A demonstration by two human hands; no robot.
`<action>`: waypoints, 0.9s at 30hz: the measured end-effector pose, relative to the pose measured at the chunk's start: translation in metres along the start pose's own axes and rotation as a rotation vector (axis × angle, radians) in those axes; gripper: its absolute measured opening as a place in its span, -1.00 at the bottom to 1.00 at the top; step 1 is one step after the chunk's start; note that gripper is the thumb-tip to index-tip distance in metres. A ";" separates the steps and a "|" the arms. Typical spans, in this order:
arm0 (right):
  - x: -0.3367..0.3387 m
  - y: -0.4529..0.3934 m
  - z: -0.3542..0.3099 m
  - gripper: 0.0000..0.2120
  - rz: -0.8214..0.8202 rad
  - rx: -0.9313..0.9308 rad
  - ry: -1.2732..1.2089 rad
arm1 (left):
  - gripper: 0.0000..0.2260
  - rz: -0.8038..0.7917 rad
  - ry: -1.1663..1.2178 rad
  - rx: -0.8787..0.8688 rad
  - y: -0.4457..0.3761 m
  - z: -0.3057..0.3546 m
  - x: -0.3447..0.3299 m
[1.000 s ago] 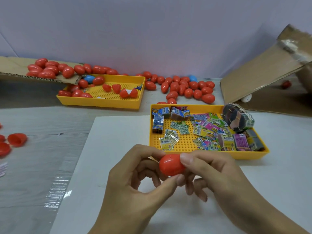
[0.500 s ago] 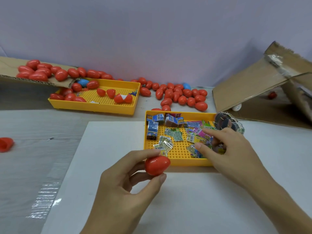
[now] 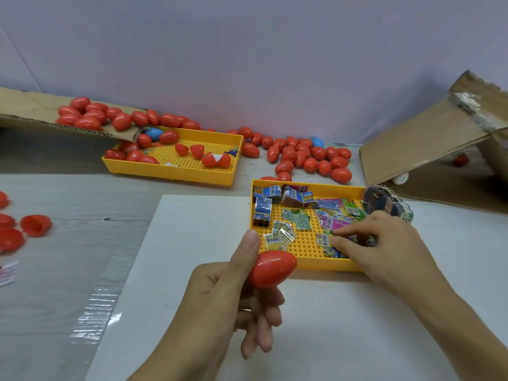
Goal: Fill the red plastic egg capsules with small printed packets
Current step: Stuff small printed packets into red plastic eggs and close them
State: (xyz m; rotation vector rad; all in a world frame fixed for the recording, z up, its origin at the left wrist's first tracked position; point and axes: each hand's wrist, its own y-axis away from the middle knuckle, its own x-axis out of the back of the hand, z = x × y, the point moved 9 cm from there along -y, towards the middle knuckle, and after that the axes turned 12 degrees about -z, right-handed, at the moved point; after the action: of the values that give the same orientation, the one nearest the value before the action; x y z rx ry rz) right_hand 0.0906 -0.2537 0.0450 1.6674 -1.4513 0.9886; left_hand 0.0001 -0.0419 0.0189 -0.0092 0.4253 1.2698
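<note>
Over white board's middle (image 3: pixel 330 325), left hand (image 3: pixel 220 306) pinching closed red egg capsule (image 3: pixel 272 268), thumb on top; right hand (image 3: pixel 384 243) inside near yellow tray (image 3: pixel 302 264), fingertips (image 3: pixel 339 231) among printed packets (image 3: pixel 299 220), hold on any unclear

Packing workbench: capsule piles (image 3: pixel 308 158), cardboard (image 3: pixel 423 144)

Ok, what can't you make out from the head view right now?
- Whether the right hand has pinched a packet: its fingers cover that corner of the packet tray.
- Whether the red egg in the left hand is filled: opaque shell.
- Packet print: too small.
</note>
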 end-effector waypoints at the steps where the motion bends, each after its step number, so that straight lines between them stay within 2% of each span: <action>1: 0.000 0.000 0.000 -0.84 0.004 0.005 -0.001 | -0.36 -0.019 0.039 0.035 -0.001 -0.003 -0.002; 5: -0.001 0.000 0.000 -0.78 -0.003 0.003 0.014 | -0.37 -0.058 0.175 0.101 -0.001 -0.009 -0.006; 8: -0.001 0.000 0.002 -0.73 0.010 -0.003 0.008 | -0.40 -0.073 0.202 0.079 -0.002 -0.008 -0.006; 10: 0.000 0.001 0.002 -0.69 0.020 -0.004 0.005 | -0.49 -0.085 0.157 -0.027 -0.003 0.000 -0.007; 12: 0.000 0.001 0.003 -0.66 0.032 -0.006 0.004 | -0.66 -0.091 0.064 -0.187 -0.003 0.011 -0.008; 14: 0.000 0.001 0.004 -0.61 0.028 -0.016 0.010 | -0.67 -0.051 -0.085 -0.333 0.000 0.016 -0.005; 16: -0.001 -0.001 0.005 -0.59 0.005 -0.036 0.015 | -0.71 0.040 -0.424 -0.581 0.012 0.036 -0.005; 18: -0.002 -0.002 0.006 -0.62 -0.016 -0.053 0.005 | -0.73 0.054 -0.807 -0.827 0.027 0.050 -0.022; 19: -0.002 -0.003 0.006 -0.65 -0.023 -0.058 -0.003 | -0.74 0.056 -0.896 -0.894 0.032 0.051 -0.027; 22: -0.003 -0.003 0.005 -0.73 -0.030 -0.057 -0.023 | -0.70 0.086 -0.851 -0.927 0.034 0.055 -0.023; 27: 0.002 0.003 -0.001 -0.82 0.044 0.017 -0.037 | -0.60 0.136 -0.800 -0.845 0.030 0.053 -0.016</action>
State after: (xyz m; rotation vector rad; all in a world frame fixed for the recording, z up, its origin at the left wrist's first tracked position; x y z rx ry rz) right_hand 0.0880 -0.2540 0.0473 1.6803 -1.5140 1.0012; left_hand -0.0154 -0.0350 0.0796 -0.1823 -0.8192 1.3891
